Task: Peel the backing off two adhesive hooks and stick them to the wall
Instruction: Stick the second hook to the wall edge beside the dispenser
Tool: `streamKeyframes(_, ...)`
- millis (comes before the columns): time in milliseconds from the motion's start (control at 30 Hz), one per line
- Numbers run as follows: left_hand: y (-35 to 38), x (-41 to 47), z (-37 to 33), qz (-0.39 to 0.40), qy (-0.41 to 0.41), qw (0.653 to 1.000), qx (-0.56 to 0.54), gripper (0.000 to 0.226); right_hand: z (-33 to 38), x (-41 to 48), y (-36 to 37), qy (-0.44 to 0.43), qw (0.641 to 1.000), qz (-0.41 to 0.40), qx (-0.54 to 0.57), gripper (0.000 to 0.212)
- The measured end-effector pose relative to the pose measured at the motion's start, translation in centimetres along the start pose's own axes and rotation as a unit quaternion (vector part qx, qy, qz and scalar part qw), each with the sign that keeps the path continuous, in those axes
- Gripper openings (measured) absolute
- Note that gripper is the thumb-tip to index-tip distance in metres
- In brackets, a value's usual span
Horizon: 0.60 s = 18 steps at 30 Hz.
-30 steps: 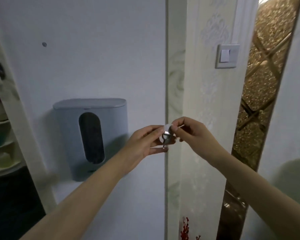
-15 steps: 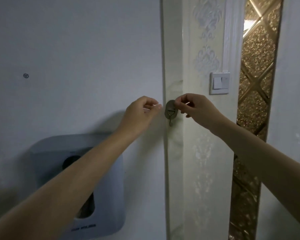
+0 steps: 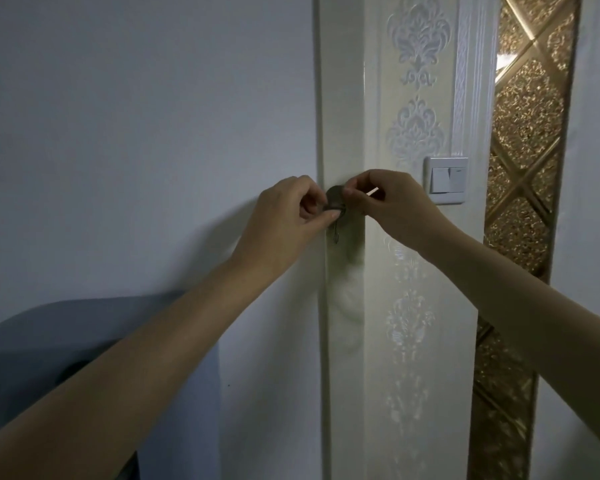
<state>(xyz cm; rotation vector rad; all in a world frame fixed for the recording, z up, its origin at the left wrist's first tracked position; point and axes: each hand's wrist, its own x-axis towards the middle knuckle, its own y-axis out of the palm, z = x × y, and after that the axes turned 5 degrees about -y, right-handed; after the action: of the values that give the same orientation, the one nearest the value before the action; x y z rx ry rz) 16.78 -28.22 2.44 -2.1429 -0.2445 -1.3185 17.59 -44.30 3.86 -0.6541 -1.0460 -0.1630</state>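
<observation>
Metal hook (image 3: 334, 198) half behind L/R fingers (image 3: 329, 215)

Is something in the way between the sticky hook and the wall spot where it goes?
Nothing visible. The adhesive hook is right at the cream wall strip, with the left hand and right hand pinching it from the front. Its back is hidden, so leftover backing cannot be ruled out.

One metal hook (image 3: 334, 198), two hands (left hand (image 3: 284, 216), right hand (image 3: 394, 207)), one double-rocker wall switch (image 3: 447, 180), one grey dispenser (image 3: 42, 341)
</observation>
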Motion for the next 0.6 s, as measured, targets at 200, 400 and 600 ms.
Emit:
streamKeyframes(200, 0.9, 0.2, 0.3, 0.007, -0.005, 1.0, 0.012, 0.018, -0.4, 0.5, -0.3, -0.007, 1.0, -0.009, -0.015, 0.007)
streamKeyframes(400, 1.8, 0.3, -0.1, 0.01, -0.006, 1.0, 0.006, 0.019, -0.8, 0.6, -0.2, -0.021, 0.999, -0.016, -0.023, 0.005)
streamKeyframes(600, 2.0, 0.6, -0.3, 0.004, -0.013, 1.0, 0.01, 0.009, -0.9, 0.6, 0.1, -0.039, 0.997, -0.037, -0.06, 0.009)
